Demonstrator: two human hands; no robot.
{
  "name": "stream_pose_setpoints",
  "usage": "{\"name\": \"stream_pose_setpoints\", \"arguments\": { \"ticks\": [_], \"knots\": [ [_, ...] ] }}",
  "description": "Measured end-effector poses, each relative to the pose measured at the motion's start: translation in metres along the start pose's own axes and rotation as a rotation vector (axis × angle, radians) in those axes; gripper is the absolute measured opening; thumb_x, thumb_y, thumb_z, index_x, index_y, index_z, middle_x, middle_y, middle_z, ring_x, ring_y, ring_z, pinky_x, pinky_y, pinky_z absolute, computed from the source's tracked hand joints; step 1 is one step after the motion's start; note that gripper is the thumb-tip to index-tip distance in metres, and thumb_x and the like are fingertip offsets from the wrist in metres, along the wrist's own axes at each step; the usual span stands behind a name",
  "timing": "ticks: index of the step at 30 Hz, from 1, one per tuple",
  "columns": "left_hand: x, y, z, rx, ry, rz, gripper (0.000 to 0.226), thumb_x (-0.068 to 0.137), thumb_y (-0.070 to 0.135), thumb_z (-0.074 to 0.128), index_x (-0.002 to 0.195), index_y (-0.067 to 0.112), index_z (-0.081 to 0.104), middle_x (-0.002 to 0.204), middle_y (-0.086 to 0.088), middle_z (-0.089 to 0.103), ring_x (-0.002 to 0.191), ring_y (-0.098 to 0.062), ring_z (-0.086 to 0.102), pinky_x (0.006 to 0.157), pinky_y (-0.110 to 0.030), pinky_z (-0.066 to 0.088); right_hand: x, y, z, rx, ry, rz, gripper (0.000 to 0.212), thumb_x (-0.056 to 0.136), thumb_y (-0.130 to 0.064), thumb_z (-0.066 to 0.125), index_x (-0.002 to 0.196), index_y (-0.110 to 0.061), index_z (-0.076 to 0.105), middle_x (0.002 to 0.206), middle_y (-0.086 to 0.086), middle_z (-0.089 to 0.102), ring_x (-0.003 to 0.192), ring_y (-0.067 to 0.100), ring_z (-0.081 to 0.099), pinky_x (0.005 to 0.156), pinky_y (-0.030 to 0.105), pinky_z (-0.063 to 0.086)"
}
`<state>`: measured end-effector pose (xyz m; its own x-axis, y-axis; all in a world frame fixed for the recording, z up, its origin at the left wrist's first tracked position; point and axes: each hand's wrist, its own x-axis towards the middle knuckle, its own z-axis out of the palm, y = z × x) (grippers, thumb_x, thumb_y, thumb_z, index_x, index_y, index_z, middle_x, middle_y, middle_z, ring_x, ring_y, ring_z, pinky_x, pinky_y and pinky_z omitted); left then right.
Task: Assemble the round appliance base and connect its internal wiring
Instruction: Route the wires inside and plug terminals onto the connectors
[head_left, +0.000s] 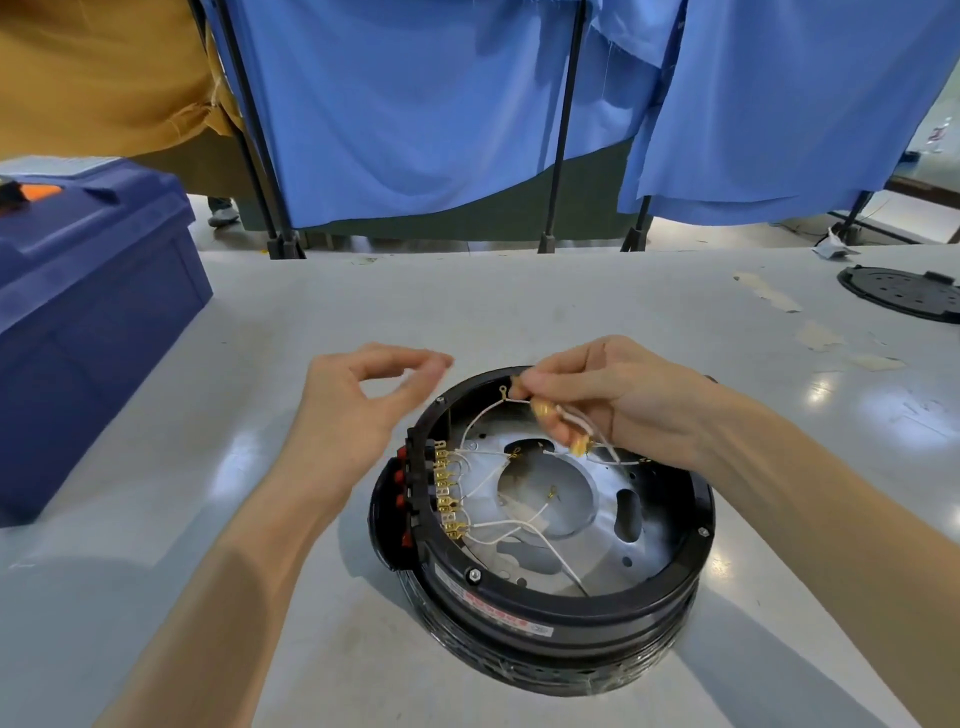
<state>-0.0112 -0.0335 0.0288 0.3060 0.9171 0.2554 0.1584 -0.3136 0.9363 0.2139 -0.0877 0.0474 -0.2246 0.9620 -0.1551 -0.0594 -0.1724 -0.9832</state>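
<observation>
Head camera is showing a big blue box (88, 312) sitting on the left of the gray table (260, 312). Next, the left hand (358, 410) is floating just beside the round black base (545, 597), fingers curling loosely and holding nothing. The base is sitting mid-table, open side up. Inside, white wires (498, 525) are running from a row of gold clips (447, 488). The right hand (623, 400) is pinching some wire ends over the far rim. A black lid (904, 293) is lying far right.
</observation>
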Motion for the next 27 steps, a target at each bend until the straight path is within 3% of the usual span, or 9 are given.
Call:
{"name": "stream_pose_setpoints", "arguments": {
  "ticks": [3,5,7,10,14,27],
  "knots": [
    [-0.001,-0.016,0.009,-0.005,0.026,-0.066,0.018,0.093,0.040,0.057,0.090,0.036,0.075,0.098,0.024,0.071,0.098,0.017,0.058,0.083,-0.011,0.038,0.005,0.009,0.013,-0.144,-0.109,0.155,0.018,0.091,-0.011,0.064,0.093,0.006,0.070,0.073,0.014,0.065,0.051,0.015,0.059,0.047,0.021,0.050],
    [-0.004,-0.026,0.016,-0.002,0.005,-0.114,0.020,0.097,0.036,0.055,0.098,0.033,0.075,0.102,0.019,0.072,0.102,0.006,0.063,0.092,-0.023,0.049,0.011,0.013,0.022,-0.167,-0.122,0.226,0.015,0.094,-0.007,0.060,0.090,0.006,0.067,0.071,0.016,0.064,0.047,0.015,0.059,0.043,0.020,0.049],
    [-0.006,-0.032,0.021,-0.002,0.004,-0.144,0.020,0.098,0.032,0.055,0.106,0.032,0.073,0.109,0.013,0.071,0.107,-0.007,0.064,0.100,-0.039,0.049,0.015,0.012,0.027,-0.175,-0.098,0.278,0.014,0.095,-0.004,0.058,0.087,0.005,0.064,0.063,0.013,0.063,0.041,0.013,0.057,0.040,0.019,0.047],
    [-0.005,-0.036,0.023,-0.021,0.025,-0.176,0.023,0.098,0.029,0.055,0.117,0.036,0.067,0.117,0.013,0.068,0.115,-0.006,0.060,0.106,-0.042,0.044,0.021,0.007,0.029,-0.204,-0.078,0.301,0.022,0.095,-0.002,0.056,0.076,0.005,0.062,0.053,0.008,0.059,0.034,0.010,0.050,0.033,0.017,0.040],
    [-0.004,-0.040,0.023,-0.025,0.016,-0.213,0.023,0.097,0.033,0.055,0.112,0.032,0.072,0.115,0.013,0.070,0.119,-0.018,0.060,0.109,-0.048,0.039,0.030,0.002,0.034,-0.284,-0.109,0.322,0.024,0.094,-0.005,0.058,0.072,0.002,0.061,0.050,0.005,0.055,0.029,0.006,0.044,0.028,0.014,0.031],
    [-0.007,-0.040,0.026,-0.088,0.049,-0.223,0.021,0.098,0.031,0.055,0.108,0.035,0.073,0.112,0.010,0.072,0.120,-0.022,0.059,0.109,-0.049,0.039,0.039,0.005,0.038,-0.278,-0.095,0.320,0.017,0.094,-0.006,0.060,0.081,0.004,0.063,0.050,0.004,0.054,0.028,0.004,0.040,0.026,0.012,0.025]
  ]
}}
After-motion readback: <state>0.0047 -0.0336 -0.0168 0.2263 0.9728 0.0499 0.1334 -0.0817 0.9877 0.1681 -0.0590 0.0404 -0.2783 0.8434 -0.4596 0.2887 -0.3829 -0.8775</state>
